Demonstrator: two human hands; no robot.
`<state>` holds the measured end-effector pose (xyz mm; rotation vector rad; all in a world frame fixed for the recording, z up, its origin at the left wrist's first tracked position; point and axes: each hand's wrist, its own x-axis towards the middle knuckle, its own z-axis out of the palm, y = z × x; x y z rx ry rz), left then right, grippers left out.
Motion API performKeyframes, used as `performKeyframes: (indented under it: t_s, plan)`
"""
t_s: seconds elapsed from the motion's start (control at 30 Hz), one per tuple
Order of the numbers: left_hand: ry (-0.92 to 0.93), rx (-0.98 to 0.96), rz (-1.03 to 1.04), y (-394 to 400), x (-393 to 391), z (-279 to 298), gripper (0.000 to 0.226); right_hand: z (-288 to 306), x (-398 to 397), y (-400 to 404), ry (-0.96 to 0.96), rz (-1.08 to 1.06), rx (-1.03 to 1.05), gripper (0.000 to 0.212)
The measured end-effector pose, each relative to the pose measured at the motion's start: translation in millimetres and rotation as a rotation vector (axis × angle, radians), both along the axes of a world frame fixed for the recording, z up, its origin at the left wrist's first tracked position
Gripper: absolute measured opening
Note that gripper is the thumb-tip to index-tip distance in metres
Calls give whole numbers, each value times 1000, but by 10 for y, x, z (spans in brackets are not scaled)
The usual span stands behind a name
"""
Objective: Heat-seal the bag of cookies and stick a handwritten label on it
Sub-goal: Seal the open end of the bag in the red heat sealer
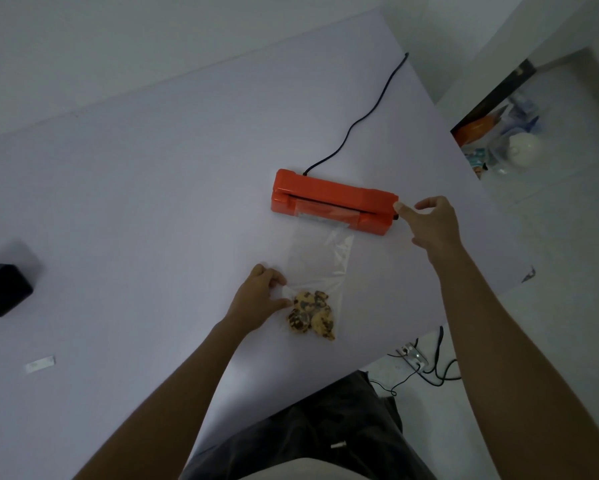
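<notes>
The heat sealer point(332, 202) is a long, blocky bar of glossy orange plastic lying on the matte white surface point(152, 168). A thin black cord point(370, 112) leaves its far side and runs away across the surface. No brand or writing on it can be read.

The bag point(320, 261) is clear, thin, wrinkled film. Its open end is fed into the sealer's slot; its closed end lies toward me and holds several lumpy, tan cookies point(311, 315) with dark chips.

My left grip point(260, 299) pinches the bag's left edge between thumb and fingers, just beside the cookies. My right grip point(433, 225) is released, with fingers spread; the thumb tip touches the right end of the sealer, well apart from the cookies.

A small white label strip point(41, 363) lies flat on the surface far to my left; any marking on it is too small to read. A black boxy object point(3, 292) sits at the left edge.
</notes>
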<state>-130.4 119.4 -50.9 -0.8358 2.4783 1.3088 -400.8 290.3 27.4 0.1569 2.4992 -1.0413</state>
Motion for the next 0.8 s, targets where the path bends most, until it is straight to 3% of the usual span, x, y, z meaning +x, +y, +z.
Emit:
performKeyframes:
  t_s: [0.37,0.5,0.67,0.8]
  plan:
    - [-3,-5,-15,-6,11,-8,43,51,55,20,-32,-26,-13,50]
    - [-2,14,-6,-44,-31,34,35,185,213,43,-43,-41,-129,44]
    - [45,-49,175,-155,-247,212,29,458,384,81,49,-88,-363,40]
    - [189,-58,365,-319,-587,443,44,442,499,169,-4,-108,-411,40]
